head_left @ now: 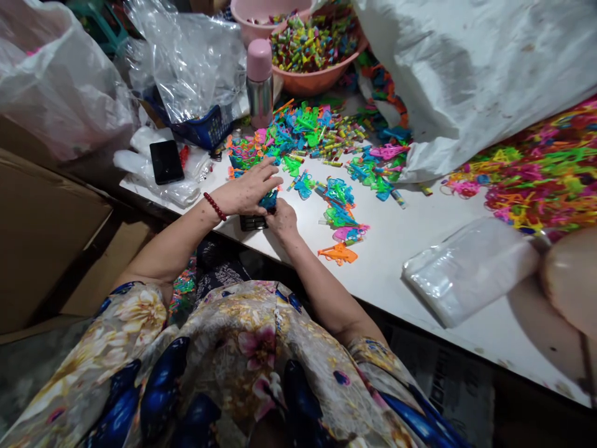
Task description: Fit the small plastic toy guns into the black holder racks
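By the near edge of the table (387, 249), your left hand (249, 186) lies spread over the blue plastic piece (269, 200), your right hand (283, 221) curls beside it; both grips unclear; likely light, stiff, slippery; pinch its rim.

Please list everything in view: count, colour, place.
Table: one, white, centre
Plastic pieces: many, multicoloured, centre, right
Bowl: one, orange, back
Small tubes: many, mostly yellow, bowl, table
Basin: one, pink, back
Bottle: one, pink-silver, back
Basket: one, blue, left
Bags: several, clear, basket, right
Phone: one, black, left
Sacks: two, white, both sides
Background object: one, green, upper left
Cardboard: count unclear, brown, left
Round object: one, pale, right
Unclear object: one, black, table edge
Shirt: one, floral, foreground
Bracelet: one, red, left wrist
Left hand: one, bare, centre
Right hand: one, bare, centre
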### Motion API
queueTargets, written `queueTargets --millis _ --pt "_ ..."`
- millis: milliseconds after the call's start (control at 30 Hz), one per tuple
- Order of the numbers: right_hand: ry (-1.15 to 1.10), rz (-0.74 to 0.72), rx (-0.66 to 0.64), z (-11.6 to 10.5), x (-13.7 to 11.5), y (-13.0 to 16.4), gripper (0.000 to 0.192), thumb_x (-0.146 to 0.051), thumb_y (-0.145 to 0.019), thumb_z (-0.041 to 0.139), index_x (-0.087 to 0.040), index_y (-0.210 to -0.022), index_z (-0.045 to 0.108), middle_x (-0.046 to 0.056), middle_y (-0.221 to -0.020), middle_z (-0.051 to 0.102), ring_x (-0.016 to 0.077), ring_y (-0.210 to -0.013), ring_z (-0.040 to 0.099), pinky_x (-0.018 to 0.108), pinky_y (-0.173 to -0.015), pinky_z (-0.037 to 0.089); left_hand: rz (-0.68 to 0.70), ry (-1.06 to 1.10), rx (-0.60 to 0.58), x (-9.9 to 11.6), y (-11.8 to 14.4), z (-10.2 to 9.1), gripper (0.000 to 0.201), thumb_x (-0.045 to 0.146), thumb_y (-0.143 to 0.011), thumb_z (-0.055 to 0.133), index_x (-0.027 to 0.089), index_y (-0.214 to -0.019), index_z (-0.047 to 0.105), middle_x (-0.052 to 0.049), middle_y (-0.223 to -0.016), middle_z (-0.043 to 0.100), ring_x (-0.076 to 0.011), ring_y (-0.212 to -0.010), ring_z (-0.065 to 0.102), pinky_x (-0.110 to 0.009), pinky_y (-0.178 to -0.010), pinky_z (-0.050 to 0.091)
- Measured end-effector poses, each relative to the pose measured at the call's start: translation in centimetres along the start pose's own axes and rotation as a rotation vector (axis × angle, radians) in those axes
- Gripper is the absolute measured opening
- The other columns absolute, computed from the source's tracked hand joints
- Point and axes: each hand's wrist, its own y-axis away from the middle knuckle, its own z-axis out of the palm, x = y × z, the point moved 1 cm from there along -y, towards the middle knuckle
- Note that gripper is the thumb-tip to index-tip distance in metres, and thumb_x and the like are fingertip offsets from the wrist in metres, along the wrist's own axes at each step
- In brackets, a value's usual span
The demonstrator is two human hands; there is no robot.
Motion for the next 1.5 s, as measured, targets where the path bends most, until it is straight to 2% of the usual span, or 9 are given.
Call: queueTargets --millis 133,300,567,800,900,1133,1300,1400,1500 --pt "0.008 0.031 -0.031 -0.1 -0.4 0.1 0.017 -0.027 -0.086 0.058 -0.019 -0.1 0.065 0.01 -0.103 0.07 0.0241 -0.087 0.062 0.031 -0.072 0.043 -0.004 -0.021 -0.02 0.4 0.1 0.1 0.084 0.026 -0.071 0.09 0.02 -0.144 0.049 -0.021 -0.163 0.039 -0.0428 -0.161 0.02 -0.063 -0.128 0.024" --pt "0.05 0.136 -0.072 -0.8 -2.0 0.4 0.028 -0.032 -0.089 0.061 -0.019 -0.113 0.062 0.011 -0.104 0.071 0.0277 -0.092 0.066 0.033 -0.075 0.046 0.005 -0.02 -0.031 0.7 0.2 -0.2 0.082 0.033 -0.075 0.087 0.024 -0.147 0.049 -0.018 -0.165 0.036 -0.0423 -0.161 0.017 -0.063 -0.129 0.022" --pt "0.091 0.078 -0.129 -1.7 -2.7 0.2 0.035 -0.041 -0.09 0.062 -0.02 -0.119 0.061 0.013 -0.118 0.069 0.0289 -0.099 0.067 0.034 -0.08 0.049 0.008 -0.059 -0.087 1.3 0.1 -0.9 0.077 0.019 -0.07 0.087 0.02 -0.139 0.053 -0.022 -0.162 0.038 -0.0453 -0.16 0.017 -0.067 -0.127 0.024" --pt "-0.036 0.011 -0.105 -1.9 -1.8 0.6 0.03 -0.026 -0.092 0.051 -0.018 -0.118 0.062 0.012 -0.113 0.072 0.0272 -0.1 0.067 0.034 -0.084 0.05 0.021 -0.012 -0.082 0.9 0.0 -1.2 0.076 0.018 -0.068 0.086 0.02 -0.136 0.051 -0.021 -0.162 0.037 -0.0461 -0.16 0.015 -0.07 -0.127 0.023" --pt "-0.056 0.076 -0.105 -1.8 -2.3 0.6 0.034 -0.026 -0.089 0.056 -0.017 -0.121 0.061 0.013 -0.108 0.073 0.0282 -0.095 0.068 0.034 -0.081 0.049 0.03 0.009 -0.068 0.5 0.1 -1.2 0.075 0.024 -0.07 0.087 0.021 -0.136 0.051 -0.021 -0.163 0.036 -0.0477 -0.16 0.015 -0.072 -0.127 0.02" --pt "-0.209 0.059 -0.027 -2.3 -1.4 -0.2 0.023 -0.022 -0.084 0.05 -0.019 -0.099 0.067 0.008 -0.093 0.073 0.0229 -0.085 0.062 0.032 -0.079 0.046 0.018 0.027 -0.079 0.3 0.0 -1.3 0.074 0.034 -0.075 0.086 0.021 -0.139 0.052 -0.021 -0.163 0.036 -0.048 -0.16 0.015 -0.073 -0.126 0.021" --pt "-0.457 0.046 0.064 -2.7 -0.4 1.8 0.023 -0.028 -0.086 0.044 -0.021 -0.099 0.061 -0.001 -0.08 0.063 0.0163 -0.073 0.053 0.028 -0.072 0.042 -0.01 -0.012 -0.08 1.2 0.2 -2.0 0.068 0.028 -0.075 0.085 0.023 -0.136 0.057 -0.018 -0.17 0.028 -0.0477 -0.161 0.012 -0.075 -0.126 0.014" --pt "-0.522 0.046 0.036 -3.4 -1.0 3.2 0.015 -0.036 -0.089 0.045 -0.023 -0.09 0.054 -0.004 -0.073 0.054 0.0148 -0.068 0.049 0.027 -0.069 0.04 0.018 -0.06 -0.062 2.0 0.3 -2.5 0.055 0.021 -0.075 0.082 0.022 -0.126 0.061 -0.016 -0.172 0.029 -0.0457 -0.162 0.01 -0.076 -0.126 0.006" --pt "-0.559 0.032 0.032 -4.6 -2.1 4.2 0.02 -0.043 -0.091 0.046 -0.025 -0.083 0.045 -0.005 -0.072 0.05 0.014 -0.068 0.046 0.027 -0.068 0.039 0.068 -0.062 -0.042 3.0 0.2 -2.8 0.033 0.013 -0.078 0.072 0.022 -0.109 0.063 -0.012 -0.165 0.043 -0.0402 -0.163 0.015 -0.074 -0.128 0.003"
